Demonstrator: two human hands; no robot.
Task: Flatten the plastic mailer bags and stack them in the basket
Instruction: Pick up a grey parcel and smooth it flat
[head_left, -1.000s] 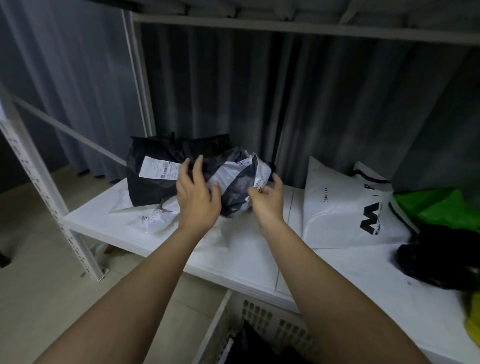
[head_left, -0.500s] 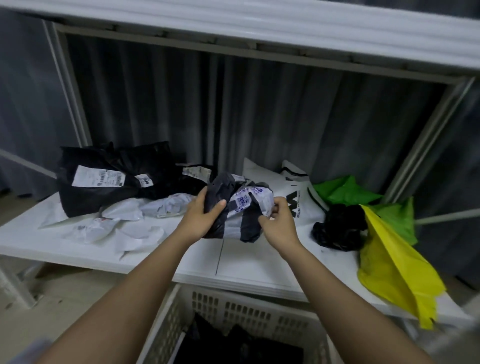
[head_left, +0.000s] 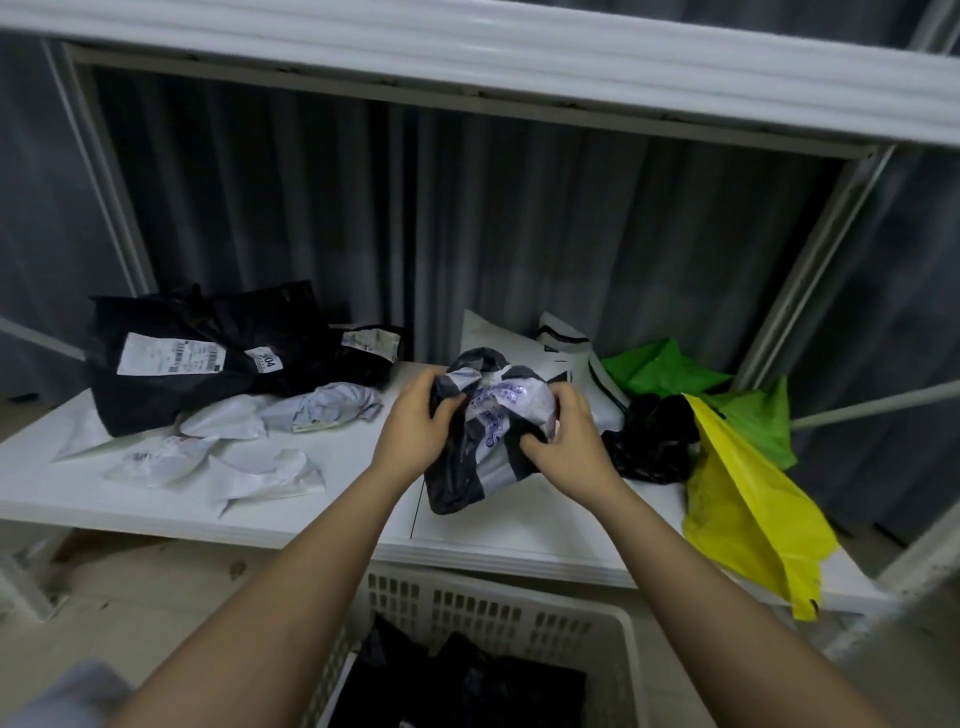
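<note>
While the crumpled grey mailer (head_left: 480, 431) is gripped from both sides, it is held low over the white shelf (head_left: 337, 499), its bottom end at the board near the front edge. The left hand (head_left: 415, 423) is curled round its left flank, fingers dug into the dark plastic; the right hand (head_left: 563, 436) is clamped on the right flank, thumb pressed into the folds under the purple-printed label. Compared with half a second ago, the bundle is now squeezed tighter and both hands have been drawn closer together, with the right hand wrapped further over the top.

Behind it, a white bag (head_left: 561, 358) with black print is partly covered. To the left, 3 or so crumpled white mailers (head_left: 244, 447) are scattered on the shelf, and a big black parcel (head_left: 192, 358) with white labels is parked at the back. To the right, a black bag (head_left: 654, 436) is seen, with green bags (head_left: 670, 369) behind and a yellow bag (head_left: 753, 509) draped over the shelf edge. Below, the white basket (head_left: 498, 608) is seen with dark bags already laid inside.
</note>
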